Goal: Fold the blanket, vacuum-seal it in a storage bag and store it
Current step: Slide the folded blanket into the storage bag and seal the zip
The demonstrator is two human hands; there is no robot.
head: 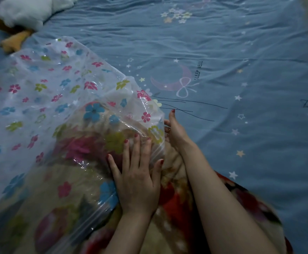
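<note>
Left hand (136,173) lies flat, fingers spread, on the storage bag (61,99) over the blanket (177,198). Right hand (175,129) grips the bag's mouth edge. Blanket half in, tail toward me; bag runs away leftward.

Dim bluish light, soft blur, plastic glare
</note>
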